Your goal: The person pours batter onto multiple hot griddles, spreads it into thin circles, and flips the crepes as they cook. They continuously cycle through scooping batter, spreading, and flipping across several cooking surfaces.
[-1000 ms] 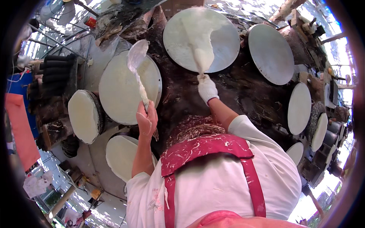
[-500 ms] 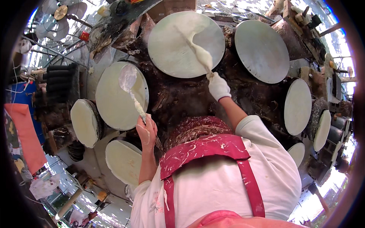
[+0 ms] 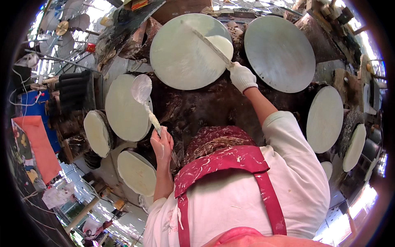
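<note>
Two hands are observed. The gloved right hand (image 3: pixel 242 77) is closed around the near end of a flat stick (image 3: pixel 212 47), which is laid across the front plate (image 3: pixel 218 28); individual fingers are masked by the glove and cannot be made out. The stick's far tip is blurred into pale batter (image 3: pixel 173 53), so contact there cannot be confirmed. A thicker patch of batter is noted just right of the stick. The bare left hand (image 3: pixel 162 142) is wrapped around the handle of a ladle (image 3: pixel 142 88); the gripped stretch is hidden by the fingers. Part of the left plate (image 3: pixel 123 107) is covered by the ladle's bowl; the gap between them cannot be judged. At far right, a small disc (image 3: pixel 327 168) is partly hidden by the sleeve (image 3: pixel 288 131).
</note>
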`<move>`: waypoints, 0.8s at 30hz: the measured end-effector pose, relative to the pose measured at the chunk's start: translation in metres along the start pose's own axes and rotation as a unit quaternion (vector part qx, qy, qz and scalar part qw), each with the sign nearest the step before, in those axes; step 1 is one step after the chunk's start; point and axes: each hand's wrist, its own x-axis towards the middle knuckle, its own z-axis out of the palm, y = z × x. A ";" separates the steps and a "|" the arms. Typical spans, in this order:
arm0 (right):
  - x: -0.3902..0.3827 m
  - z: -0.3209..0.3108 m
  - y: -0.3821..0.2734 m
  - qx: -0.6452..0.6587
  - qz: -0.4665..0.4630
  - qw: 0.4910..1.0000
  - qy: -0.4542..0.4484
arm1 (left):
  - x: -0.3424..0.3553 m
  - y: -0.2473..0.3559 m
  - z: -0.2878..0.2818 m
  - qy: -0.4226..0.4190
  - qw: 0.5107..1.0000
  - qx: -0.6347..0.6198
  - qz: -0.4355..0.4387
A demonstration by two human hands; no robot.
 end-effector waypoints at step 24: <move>-0.026 0.010 -0.007 0.379 -0.133 0.908 0.118 | 0.014 0.013 0.038 -0.024 0.998 0.042 -0.048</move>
